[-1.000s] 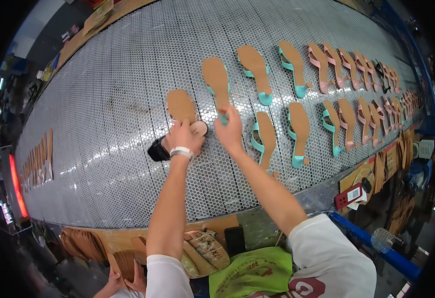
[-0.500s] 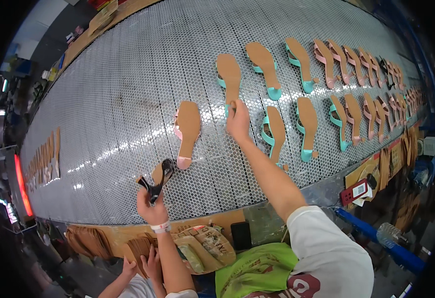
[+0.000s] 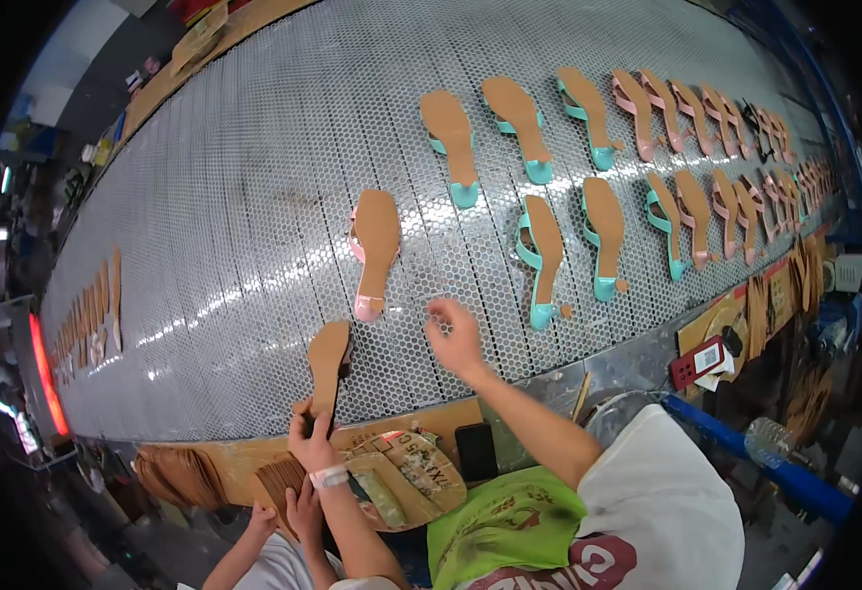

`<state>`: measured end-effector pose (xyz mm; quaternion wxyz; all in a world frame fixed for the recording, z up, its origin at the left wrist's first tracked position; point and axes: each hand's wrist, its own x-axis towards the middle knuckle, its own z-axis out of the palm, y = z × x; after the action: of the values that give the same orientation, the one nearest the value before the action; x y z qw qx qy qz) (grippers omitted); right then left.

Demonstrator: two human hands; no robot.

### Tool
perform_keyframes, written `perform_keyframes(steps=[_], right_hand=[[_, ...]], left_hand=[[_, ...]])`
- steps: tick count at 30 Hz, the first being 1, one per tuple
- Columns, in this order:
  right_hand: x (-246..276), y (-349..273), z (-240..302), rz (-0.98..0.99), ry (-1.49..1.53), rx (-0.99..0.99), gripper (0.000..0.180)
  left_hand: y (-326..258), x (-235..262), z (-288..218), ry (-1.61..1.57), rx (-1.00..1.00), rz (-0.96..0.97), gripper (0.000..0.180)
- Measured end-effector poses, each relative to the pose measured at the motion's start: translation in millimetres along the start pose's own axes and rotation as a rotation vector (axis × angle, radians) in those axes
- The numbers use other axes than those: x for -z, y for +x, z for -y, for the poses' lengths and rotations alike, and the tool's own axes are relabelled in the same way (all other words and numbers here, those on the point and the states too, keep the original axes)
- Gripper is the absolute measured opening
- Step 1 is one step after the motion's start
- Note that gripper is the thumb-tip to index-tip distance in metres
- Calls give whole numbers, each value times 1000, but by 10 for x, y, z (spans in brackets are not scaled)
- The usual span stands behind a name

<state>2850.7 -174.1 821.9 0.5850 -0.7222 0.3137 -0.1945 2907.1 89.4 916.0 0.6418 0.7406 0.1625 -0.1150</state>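
Note:
My left hand [image 3: 315, 442], with a light band at its wrist, grips a black heeled sandal [image 3: 329, 356] by its heel end. The sandal's tan sole is turned up and hides most of the black straps. My right hand [image 3: 455, 339] hovers over the perforated metal conveyor [image 3: 283, 246], fingers loosely bent and apart, nothing between them. Just above and left of it lies a pink sandal [image 3: 377, 241]. Turquoise sandals rest nearby to the right: one at the front [image 3: 545, 256], another at the back [image 3: 450, 138].
Two rows of pink, turquoise and black sandals [image 3: 637, 113] run to the far right. Tan sole pieces [image 3: 87, 310] stand at the left. At the near ledge, a co-worker's hands [image 3: 288, 511] hold tan pieces beside a stack [image 3: 180, 477]. A dark phone [image 3: 476, 452] and red device [image 3: 696, 364] lie there.
My right hand has let go of the back turquoise sandal and come toward me. My left hand has drawn the black sandal nearer and turned it sole up.

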Motion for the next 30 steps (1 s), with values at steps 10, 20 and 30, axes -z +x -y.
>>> perform_keyframes(steps=[10,20,30], right_hand=[[609,-643,42,58,536,-379,32],[780,-143,-246,15,26,-170,36],[687,-169,-351,55,-295,150,27]], left_hand=[[-877,-1044,93,197,-310,420,28],[-585,-2262,1086,455,-419,633,49],[1031,-2019,431,1254,-482,427,24]])
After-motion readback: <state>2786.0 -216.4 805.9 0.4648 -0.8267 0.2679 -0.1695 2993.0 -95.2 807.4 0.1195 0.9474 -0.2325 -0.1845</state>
